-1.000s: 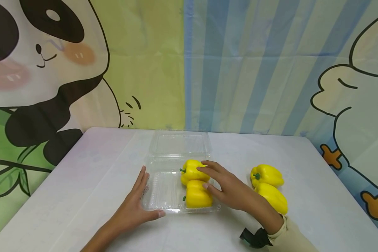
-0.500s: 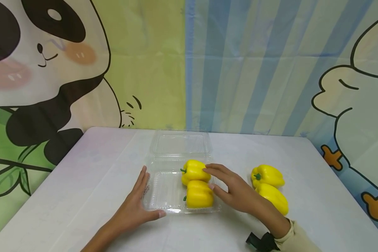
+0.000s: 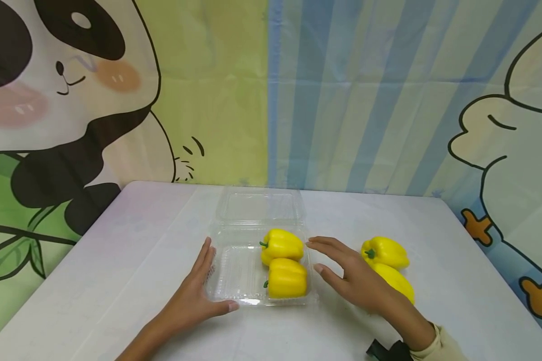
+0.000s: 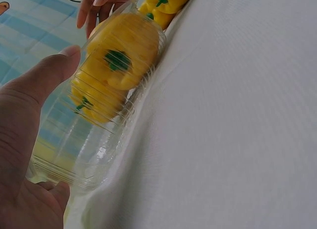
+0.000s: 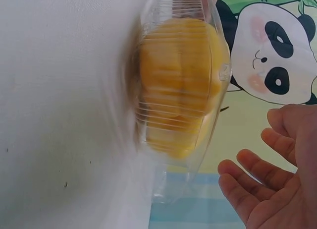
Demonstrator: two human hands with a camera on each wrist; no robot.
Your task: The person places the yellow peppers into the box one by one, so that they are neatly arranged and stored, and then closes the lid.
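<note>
A clear plastic clamshell box (image 3: 235, 273) lies open on the white table (image 3: 117, 260), its lid (image 3: 259, 205) folded back. Two yellow bell peppers sit in its right half, one behind (image 3: 281, 244) and one in front (image 3: 286, 278). My left hand (image 3: 198, 293) lies flat against the box's left front corner, thumb along the front rim (image 4: 44, 80). My right hand (image 3: 348, 273) hovers open just right of the box, holding nothing (image 5: 270, 184). Two more yellow peppers (image 3: 385, 252) (image 3: 395, 282) lie on the table behind that hand.
A cartoon cloth backdrop (image 3: 271, 90) with a panda hangs right behind the table's far edge. Bare tabletop stretches left of the box and along the front. The table's right edge (image 3: 492, 265) lies past the loose peppers.
My right hand has lifted off the two peppers in the box and drawn back to the right. The left hand and the box have stayed put.
</note>
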